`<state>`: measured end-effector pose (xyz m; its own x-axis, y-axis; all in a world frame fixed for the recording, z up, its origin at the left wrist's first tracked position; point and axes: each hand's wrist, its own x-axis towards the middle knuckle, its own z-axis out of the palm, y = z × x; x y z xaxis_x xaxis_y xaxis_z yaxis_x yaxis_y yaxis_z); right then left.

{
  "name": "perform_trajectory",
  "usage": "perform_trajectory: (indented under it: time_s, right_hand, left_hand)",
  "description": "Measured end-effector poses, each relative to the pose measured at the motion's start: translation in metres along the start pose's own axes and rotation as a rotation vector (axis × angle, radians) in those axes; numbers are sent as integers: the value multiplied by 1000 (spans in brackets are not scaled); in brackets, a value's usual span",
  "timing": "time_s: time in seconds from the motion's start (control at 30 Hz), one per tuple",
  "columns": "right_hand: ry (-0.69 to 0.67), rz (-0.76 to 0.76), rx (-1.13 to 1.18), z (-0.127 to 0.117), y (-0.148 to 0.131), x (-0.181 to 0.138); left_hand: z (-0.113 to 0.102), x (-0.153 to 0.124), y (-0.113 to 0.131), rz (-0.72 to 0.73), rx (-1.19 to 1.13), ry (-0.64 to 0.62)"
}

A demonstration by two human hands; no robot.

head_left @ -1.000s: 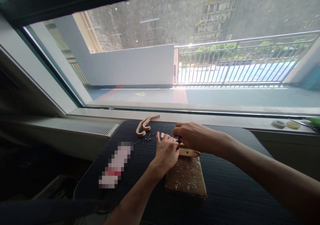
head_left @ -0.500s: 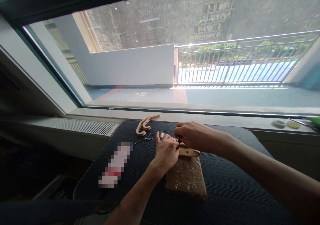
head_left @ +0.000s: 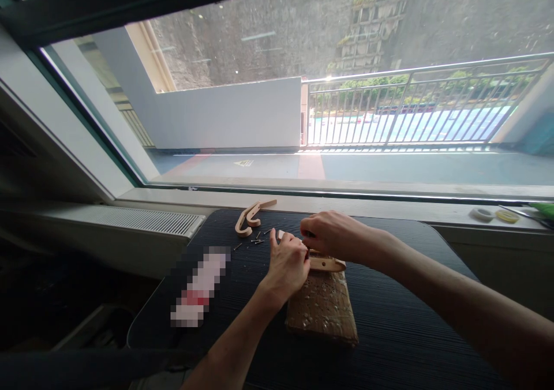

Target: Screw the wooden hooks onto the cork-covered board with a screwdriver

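My left hand [head_left: 289, 263] is closed on the left part of a pale wooden hook [head_left: 329, 264], pressing it against the far end of a tape-wrapped cardboard block [head_left: 322, 309]. A round hole shows in the wood, right of my fingers. Just above, my right hand [head_left: 326, 231] pinches a small dark screwdriver, mostly hidden by my fingers and pointing down at the hook. Two more curved wooden hooks [head_left: 243, 220] lie together at the table's back left. Several loose screws [head_left: 257, 241] are scattered between them and my left hand.
The black table [head_left: 402, 309] has rounded corners and stands against a window sill [head_left: 367, 210]. A blurred-out pinkish item [head_left: 201, 286] lies at the left. Rolls of tape [head_left: 482, 214] sit on the sill at the right. A white radiator [head_left: 151, 220] is beyond the left edge.
My right hand has turned slightly and its fingers sit a little lower, covering more of the screwdriver. My left hand, the hook and the block stay put.
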<state>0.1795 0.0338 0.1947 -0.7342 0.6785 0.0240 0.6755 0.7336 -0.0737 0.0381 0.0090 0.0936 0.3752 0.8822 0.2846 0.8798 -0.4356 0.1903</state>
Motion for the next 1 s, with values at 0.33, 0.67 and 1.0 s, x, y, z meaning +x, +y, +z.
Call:
perform_trajectory:
  time_s: [0.33,0.67,1.0]
  right_hand:
    - [-53,15,-26,-8,-6,-3]
    - [-21,36,-11,-9,-1,-3]
    - [-11,15,54,-8,0,-6]
  left_hand:
    - [3,0,0,-18,29,9]
    - [-1,0,2,-18,9,-10]
    - [-1,-1,2,-19,9,-5]
